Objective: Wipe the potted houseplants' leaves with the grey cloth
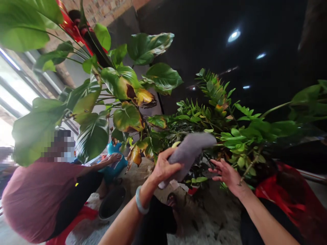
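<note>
cloth (187, 153): grey
bangle (140, 201): pale jade green
leaves (129, 117): green, yellow-brown edges
co-worker's shirt (33, 197): maroon
watering can (114, 163): teal

A single head-worn view looks forward and slightly upward from close below the leafy potted plant (224, 126), near enough that its fronds fill the middle. Left of the plant a crouching person (38, 194) shows; above it, the dark ceiling with lights (233, 35).
</note>
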{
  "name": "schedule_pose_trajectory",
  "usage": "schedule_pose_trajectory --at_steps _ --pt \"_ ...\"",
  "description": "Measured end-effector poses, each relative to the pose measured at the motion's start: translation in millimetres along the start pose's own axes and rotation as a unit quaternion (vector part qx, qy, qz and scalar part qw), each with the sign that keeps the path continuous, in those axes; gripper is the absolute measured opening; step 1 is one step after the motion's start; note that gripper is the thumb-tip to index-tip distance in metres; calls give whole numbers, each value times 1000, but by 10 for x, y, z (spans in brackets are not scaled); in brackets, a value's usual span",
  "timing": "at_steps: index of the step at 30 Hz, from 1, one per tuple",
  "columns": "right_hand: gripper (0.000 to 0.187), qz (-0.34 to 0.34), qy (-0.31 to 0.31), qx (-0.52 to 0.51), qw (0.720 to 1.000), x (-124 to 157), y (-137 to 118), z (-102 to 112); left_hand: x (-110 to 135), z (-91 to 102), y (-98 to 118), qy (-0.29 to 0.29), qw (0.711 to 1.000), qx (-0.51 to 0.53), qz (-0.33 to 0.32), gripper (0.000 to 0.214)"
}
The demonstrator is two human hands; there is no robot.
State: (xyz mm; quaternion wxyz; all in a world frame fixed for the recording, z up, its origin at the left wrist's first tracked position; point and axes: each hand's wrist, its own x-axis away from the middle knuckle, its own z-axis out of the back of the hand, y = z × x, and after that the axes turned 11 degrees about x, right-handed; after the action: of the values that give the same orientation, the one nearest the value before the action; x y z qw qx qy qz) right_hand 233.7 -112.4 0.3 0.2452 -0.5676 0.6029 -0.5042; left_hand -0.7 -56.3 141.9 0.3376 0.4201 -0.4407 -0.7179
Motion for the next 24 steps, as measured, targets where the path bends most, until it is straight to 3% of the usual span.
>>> schedule_pose_trajectory --at_steps 2,4,6,8,10,11,13,16,20,22,24 --pt "25 2 1 2 1000 -22 9 -3 -143 -37 -39 55 998 5 -26 38" --pt "26 11 -7 7 1000 -36 25 -3 -175 -85 -161 60 998 -26 -21 40" --pt "26 13 -10 18 1000 -34 39 0 -87 -98 -281 -1 997 -80 5 34" --pt "27 12 -6 28 1000 -16 44 4 66 -48 -322 -113 987 -107 30 29" --pt "31 19 6 29 999 13 40 3 202 52 -256 -204 974 -92 34 31" --pt "32 24 15 24 999 28 35 0 242 110 -190 -216 973 -78 26 35" --pt "31 28 29 11 999 49 21 -10 242 217 -29 -150 988 -45 2 38" --pt "23 14 31 -1 999 51 -1 -33 87 315 158 78 997 -3 -25 37" --pt "20 3 8 -3 1000 35 -23 -67 -73 302 84 338 940 13 -39 41" --pt "18 -2 12 4 1000 39 -30 -78 18 220 -77 408 910 74 4 40" --pt "19 -8 15 13 1000 50 -35 -84 245 91 -250 391 900 167 101 40"
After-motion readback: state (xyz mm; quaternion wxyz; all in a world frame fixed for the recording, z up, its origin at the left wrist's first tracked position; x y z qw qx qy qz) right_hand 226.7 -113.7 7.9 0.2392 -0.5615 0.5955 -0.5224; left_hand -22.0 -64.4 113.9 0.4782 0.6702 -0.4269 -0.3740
